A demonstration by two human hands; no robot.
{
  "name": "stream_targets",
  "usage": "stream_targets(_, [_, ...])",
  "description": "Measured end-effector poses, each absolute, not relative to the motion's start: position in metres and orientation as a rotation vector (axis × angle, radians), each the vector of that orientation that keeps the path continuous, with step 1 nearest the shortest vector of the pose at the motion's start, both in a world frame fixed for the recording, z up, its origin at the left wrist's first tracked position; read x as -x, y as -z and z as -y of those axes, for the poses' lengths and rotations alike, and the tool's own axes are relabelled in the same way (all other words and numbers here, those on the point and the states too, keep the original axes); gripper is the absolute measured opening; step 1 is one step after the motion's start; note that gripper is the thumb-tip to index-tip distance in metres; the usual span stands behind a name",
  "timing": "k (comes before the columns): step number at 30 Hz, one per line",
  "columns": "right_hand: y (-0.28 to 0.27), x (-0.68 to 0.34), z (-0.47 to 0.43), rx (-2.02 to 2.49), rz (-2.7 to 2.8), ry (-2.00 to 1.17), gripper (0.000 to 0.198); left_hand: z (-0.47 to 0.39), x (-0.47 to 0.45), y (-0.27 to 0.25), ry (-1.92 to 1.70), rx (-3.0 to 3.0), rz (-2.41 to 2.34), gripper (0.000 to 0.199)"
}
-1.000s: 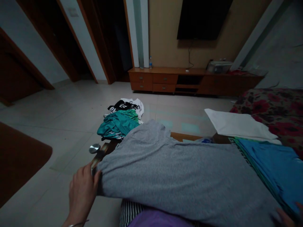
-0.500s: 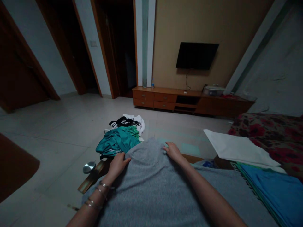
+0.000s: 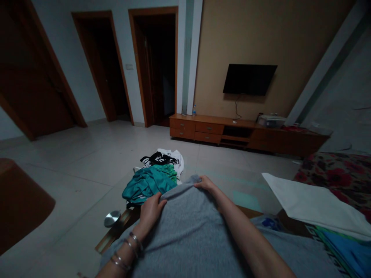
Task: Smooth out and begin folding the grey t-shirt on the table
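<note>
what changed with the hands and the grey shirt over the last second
Both hands left the grey shirt's near side corners and now grip its far edge, left hand by the teal clothes pile, right hand further right. The white folded cloth and blue garment stayed put.

wall television [image 3: 249,79], wooden cabinet [image 3: 220,133], teal clothes [image 3: 147,184]

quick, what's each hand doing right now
Left hand: shut on the far edge of the grey shirt.
Right hand: shut on the same edge.

Count so far: two bare hands [image 3: 150,210] [image 3: 206,182], one grey knit shirt [image 3: 188,235], one crumpled teal garment [image 3: 147,183], one wall-mounted black TV [image 3: 249,79].
</note>
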State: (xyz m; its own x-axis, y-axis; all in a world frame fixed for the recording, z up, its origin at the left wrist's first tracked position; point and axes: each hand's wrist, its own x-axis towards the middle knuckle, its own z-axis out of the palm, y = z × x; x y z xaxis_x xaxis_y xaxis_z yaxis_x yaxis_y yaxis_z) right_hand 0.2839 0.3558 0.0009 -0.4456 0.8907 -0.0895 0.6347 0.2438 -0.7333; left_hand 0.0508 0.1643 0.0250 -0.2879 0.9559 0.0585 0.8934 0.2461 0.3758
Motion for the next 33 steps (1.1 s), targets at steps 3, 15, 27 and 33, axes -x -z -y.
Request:
stream_targets(3, [-0.003,-0.292,-0.358,1.380,2.146,-1.037,0.034,-0.161,-0.057,-0.023,-0.566,-1.892,-2.420,0.024])
stream_targets(15, [-0.065,-0.300,-0.336,0.986,2.130,-1.123,0.047,-0.126,-0.062,-0.013,-0.227,-2.725,-1.277,0.061])
stream_targets(27, [-0.084,-0.379,-0.111,0.277,2.991,-0.657,0.021,-0.121,-0.043,-0.015,-0.303,-2.723,-1.283,0.040])
stream_targets(33, [-0.052,-0.437,-0.127,1.062,2.612,-0.898,0.020,-0.101,-0.049,-0.021,-0.534,-2.415,-1.397,0.040])
